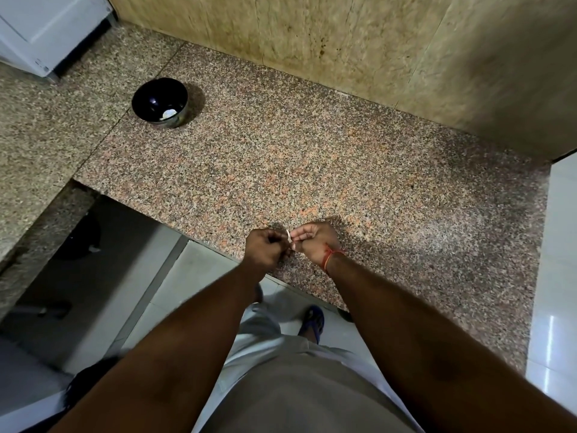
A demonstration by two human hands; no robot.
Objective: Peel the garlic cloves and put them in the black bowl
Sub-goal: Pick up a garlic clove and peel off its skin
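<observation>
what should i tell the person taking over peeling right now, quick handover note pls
Left hand and right hand: both pinched on one garlic clove, held between them over the near edge of the granite counter; peeling looks under way.
Black bowl: far left on the counter, away from the hands, with at least one pale peeled clove inside.
Done: at least one clove in the bowl.
Left: finish peeling this clove and drop it in the bowl. No other cloves visible on the counter.
</observation>
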